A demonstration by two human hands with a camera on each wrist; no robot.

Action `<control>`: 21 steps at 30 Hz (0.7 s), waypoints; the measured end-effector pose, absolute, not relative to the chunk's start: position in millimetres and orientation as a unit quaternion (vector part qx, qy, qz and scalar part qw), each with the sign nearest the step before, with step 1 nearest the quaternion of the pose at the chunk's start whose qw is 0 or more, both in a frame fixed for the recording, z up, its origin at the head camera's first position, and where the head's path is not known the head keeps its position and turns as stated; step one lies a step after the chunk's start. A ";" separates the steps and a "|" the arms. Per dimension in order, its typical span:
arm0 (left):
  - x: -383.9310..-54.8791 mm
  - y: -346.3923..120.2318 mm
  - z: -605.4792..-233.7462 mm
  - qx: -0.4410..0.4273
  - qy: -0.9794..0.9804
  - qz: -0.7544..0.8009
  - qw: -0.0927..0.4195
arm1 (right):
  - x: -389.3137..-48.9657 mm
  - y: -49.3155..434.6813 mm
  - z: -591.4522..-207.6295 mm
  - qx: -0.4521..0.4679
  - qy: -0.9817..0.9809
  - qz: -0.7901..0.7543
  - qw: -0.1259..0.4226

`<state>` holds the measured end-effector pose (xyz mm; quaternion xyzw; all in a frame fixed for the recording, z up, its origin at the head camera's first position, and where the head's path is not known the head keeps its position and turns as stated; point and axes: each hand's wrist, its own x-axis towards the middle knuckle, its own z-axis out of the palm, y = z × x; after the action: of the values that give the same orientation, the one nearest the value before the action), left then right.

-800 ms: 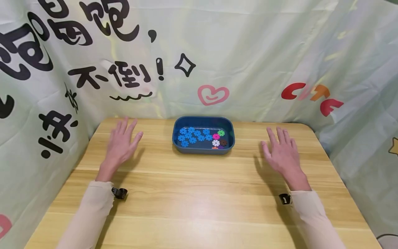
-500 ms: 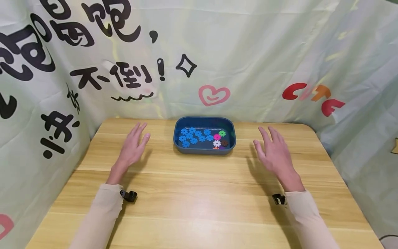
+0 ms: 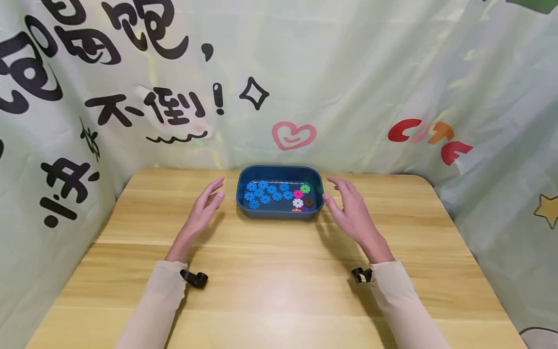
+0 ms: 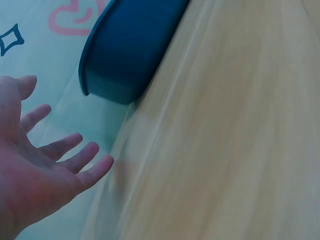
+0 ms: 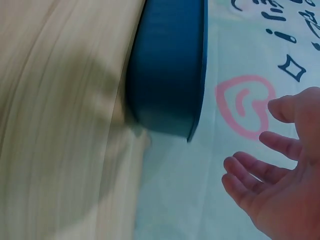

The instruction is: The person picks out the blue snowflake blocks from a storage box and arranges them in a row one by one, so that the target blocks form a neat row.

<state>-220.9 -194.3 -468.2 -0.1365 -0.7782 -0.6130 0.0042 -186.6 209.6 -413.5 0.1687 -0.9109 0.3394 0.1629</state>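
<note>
A dark blue rectangular tray [image 3: 279, 214] with rounded corners stands near the back of the wooden table. Several blue snowflake-shaped plastic discs [image 3: 263, 192] lie in its left and middle part. On its right are a green disc [image 3: 305, 189], a pink disc [image 3: 298, 194], a white disc [image 3: 298, 203] and a brown disc [image 3: 308, 202]. My left hand [image 3: 201, 209] is in the air left of the tray, fingers relaxed and holding nothing. Close by the tray's right end, my right hand [image 3: 351, 211] is likewise empty, thumb spread from the fingers. In the right wrist view the tray's outer wall [image 5: 167, 70] shows beside that hand.
The light wooden table [image 3: 270, 281] extends in front of the tray. Behind it and along both sides hangs a pale printed cloth [image 3: 340, 87]. A small black device [image 3: 194, 278] sits at the left cuff and a similar black device [image 3: 362, 275] at the right.
Both hands have moved inward toward the tray, the left going right and the right going left. The tray and discs stay in place on the table; the head view has shifted slightly.
</note>
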 end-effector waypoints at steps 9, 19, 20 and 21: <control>-238.2 -166.4 -484.3 -0.105 -0.687 -0.717 -0.046 | -205.0 188.5 -417.0 0.181 -0.876 0.430 0.122; -244.6 -156.2 -497.9 -0.104 -0.661 -0.740 -0.066 | -226.9 166.0 -418.2 0.151 -0.870 0.468 0.025; -244.7 -156.2 -499.0 -0.105 -0.665 -0.737 -0.064 | -229.4 164.2 -418.7 0.149 -0.872 0.467 0.017; -244.4 -156.3 -499.8 -0.106 -0.667 -0.735 -0.062 | -231.8 162.5 -418.9 0.148 -0.873 0.464 0.010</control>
<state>-244.4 -156.3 -499.8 -0.1056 -0.6674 -0.7345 -0.0621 -231.8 162.5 -418.9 0.1480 -0.8731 0.4644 0.0102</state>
